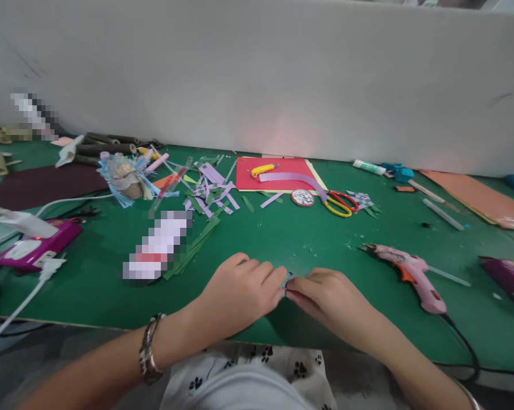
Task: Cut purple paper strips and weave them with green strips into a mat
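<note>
Since the table [278, 239] is broad and flat, resting the wrists on its edge should steady such fine finger work. Toward its far side lies the red sheet [293, 165]. Left of the sheet are scattered scraps [214, 175], best kept out of the work. On the person's side of the sheet, the left hand [248, 287] and right hand [331, 299] meet at the fingertips. Right of the sheet and nearer the person lies the gun [404, 262]; in case it is hot, the right arm should pass clear of its nozzle. At the sheet's near right corner are the scissors [342, 216]; on the sheet, the cutter [263, 169]. Nearer the person than the sheet is the piece [288, 277], pinched between both hands' fingertips and mostly hidden. A light, even pressure should spare it creases.
</note>
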The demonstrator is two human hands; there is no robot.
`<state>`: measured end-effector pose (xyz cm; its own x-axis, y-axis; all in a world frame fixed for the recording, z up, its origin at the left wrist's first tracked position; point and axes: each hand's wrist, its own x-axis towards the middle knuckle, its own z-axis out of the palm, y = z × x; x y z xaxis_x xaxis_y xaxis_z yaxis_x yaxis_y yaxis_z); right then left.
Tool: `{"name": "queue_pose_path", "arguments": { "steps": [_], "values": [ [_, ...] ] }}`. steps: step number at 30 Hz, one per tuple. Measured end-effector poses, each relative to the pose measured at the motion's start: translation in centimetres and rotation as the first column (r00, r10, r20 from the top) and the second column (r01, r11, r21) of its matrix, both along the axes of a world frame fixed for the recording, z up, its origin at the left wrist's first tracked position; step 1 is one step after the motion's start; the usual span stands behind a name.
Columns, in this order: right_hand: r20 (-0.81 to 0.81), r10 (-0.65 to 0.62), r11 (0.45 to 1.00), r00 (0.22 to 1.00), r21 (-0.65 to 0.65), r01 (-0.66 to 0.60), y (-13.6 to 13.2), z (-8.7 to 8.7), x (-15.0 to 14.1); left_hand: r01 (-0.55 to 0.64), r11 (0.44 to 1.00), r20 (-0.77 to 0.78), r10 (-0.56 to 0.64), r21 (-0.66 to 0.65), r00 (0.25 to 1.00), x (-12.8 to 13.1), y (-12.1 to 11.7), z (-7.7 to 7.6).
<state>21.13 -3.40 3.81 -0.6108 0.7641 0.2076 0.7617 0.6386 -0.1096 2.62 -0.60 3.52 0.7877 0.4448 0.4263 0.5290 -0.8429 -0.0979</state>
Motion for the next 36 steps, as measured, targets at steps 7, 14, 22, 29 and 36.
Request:
{"name": "queue_pose_path", "arguments": {
  "steps": [7,14,22,29,36],
  "values": [
    [-0.01,0.035,0.997,0.999,-0.062,-0.036,0.0,0.4,0.2,0.094,0.994,0.082,-0.09,-0.05,0.993,0.7,0.2,-0.2],
    [-0.07,0.035,0.998,0.997,-0.046,-0.038,0.4,0.2,0.0,0.104,0.989,0.126,-0.117,0.104,0.985,1.1,0.4,-1.0],
    [-0.236,-0.045,0.922,0.971,-0.383,-0.05,0.2,0.2,-0.2,0.104,0.962,0.083,-0.129,0.251,0.988,0.3,0.5,-1.0],
    [-0.346,-0.135,0.832,0.928,-0.548,-0.083,0.0,1.3,1.4,0.065,0.961,0.071,-0.087,0.268,0.994,-1.2,1.1,-1.0],
    [-0.309,-0.229,0.8,0.923,-0.6,-0.003,-0.4,2.2,4.1,-0.02,0.95,0.054,0.003,0.312,0.999,-3.9,1.8,-0.8]
  ]
}}
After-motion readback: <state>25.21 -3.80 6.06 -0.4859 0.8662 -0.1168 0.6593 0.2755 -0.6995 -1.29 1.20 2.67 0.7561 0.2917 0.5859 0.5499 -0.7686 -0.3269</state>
